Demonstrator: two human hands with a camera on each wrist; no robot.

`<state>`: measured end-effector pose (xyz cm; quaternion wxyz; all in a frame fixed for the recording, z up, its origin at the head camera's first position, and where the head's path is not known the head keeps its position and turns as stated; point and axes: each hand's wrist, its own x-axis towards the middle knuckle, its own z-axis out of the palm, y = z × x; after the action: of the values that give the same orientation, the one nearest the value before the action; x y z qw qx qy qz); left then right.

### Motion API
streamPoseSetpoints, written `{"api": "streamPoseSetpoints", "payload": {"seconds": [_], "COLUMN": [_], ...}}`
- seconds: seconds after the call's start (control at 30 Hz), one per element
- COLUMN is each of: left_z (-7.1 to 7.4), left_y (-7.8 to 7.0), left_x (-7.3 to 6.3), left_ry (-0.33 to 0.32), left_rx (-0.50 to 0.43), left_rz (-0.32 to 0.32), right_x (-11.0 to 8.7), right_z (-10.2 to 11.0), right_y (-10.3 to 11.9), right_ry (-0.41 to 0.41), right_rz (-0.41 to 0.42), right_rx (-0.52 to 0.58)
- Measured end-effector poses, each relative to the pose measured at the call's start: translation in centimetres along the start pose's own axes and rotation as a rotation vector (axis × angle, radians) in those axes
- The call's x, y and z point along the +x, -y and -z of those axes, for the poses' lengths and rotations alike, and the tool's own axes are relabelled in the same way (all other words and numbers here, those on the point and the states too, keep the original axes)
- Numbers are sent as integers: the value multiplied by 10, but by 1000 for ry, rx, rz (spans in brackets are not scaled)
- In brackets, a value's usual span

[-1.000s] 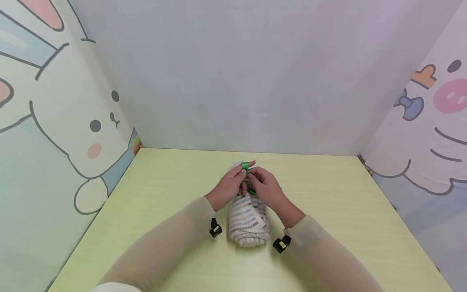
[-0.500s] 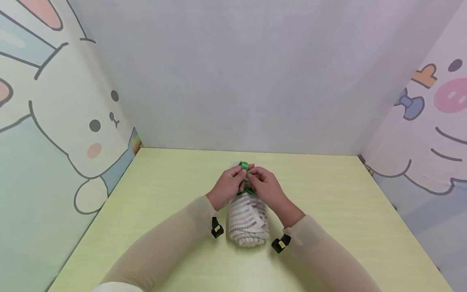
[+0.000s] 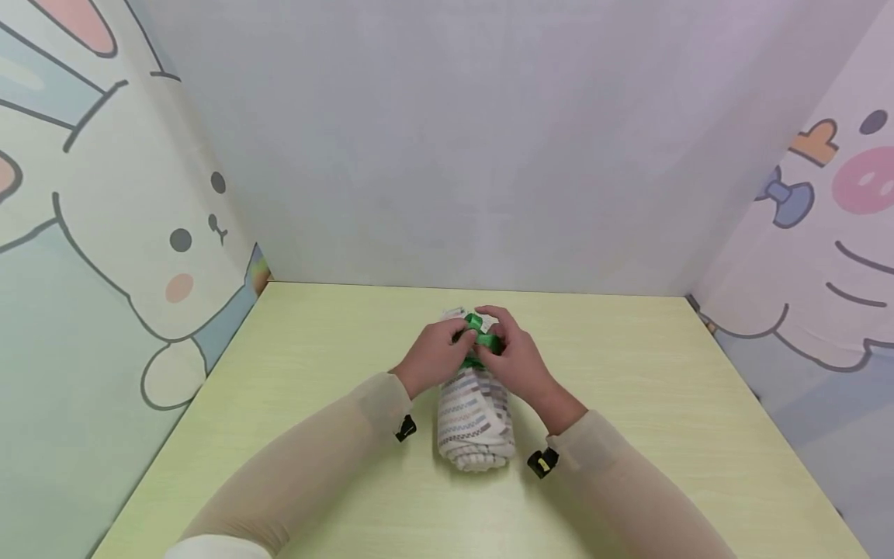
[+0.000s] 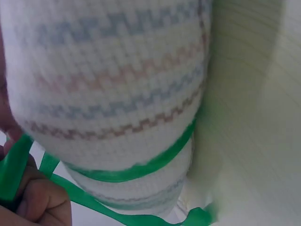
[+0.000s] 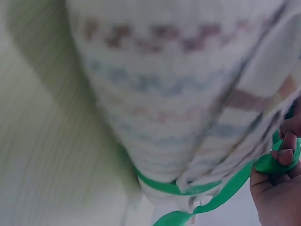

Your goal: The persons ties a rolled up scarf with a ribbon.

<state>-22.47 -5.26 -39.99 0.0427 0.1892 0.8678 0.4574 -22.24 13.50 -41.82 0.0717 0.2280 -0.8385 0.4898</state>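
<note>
A rolled towel, white with woven stripes in blue, brown and pink, lies lengthwise on the table. Green ribbon goes round its far part; the left wrist view shows the ribbon band encircling the roll and a loose end trailing below. Above the roll my left hand pinches the ribbon between thumb and fingers. Close beside it my right hand holds another stretch of ribbon, its index finger reaching out beyond. Ribbon bunched at the fingers shows in the right wrist view. The knot area is partly hidden by the fingers.
The pale yellow table extends on both sides of the roll. A grey-white curtain hangs behind it, with cartoon-printed panels at left and right. Black wrist cameras hang under both sleeves.
The fingers have shifted from one raised ribbon loop held close together to two visible stretches of ribbon. My right index finger has lifted and extended. The towel stays put.
</note>
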Motion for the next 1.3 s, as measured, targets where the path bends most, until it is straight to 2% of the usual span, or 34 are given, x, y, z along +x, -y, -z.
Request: {"api": "streamPoseSetpoints", "payload": {"seconds": [0.1,0.2,0.43,0.57,0.7,0.97,1.3], "left_z": [1,2,1,-2,-4,-8,-9], "left_y": [-1,-2,2,4,4,1,-4], "left_x": [0,-1,-1,-2,-2,-2,0], "left_ry": [23,23,-64,-107,-145,-209,-222], "left_rx": [29,29,-9,-48,-43,-67,-107], "left_rz": [-17,-25,-19,-30,-51,-21,-46], "right_x": [-2,-3,-3,-2,-1,5,6], "right_z": [0,-1,-3,-3,-2,2,2], "right_y": [-1,-1,-3,-5,-3,-2,-2], "right_ry": [5,8,5,3,-5,15,87], "right_rz": [65,70,11,-31,-63,-171,-242], "right_rx": [-104,-139,-132,-86,59,515,880]}}
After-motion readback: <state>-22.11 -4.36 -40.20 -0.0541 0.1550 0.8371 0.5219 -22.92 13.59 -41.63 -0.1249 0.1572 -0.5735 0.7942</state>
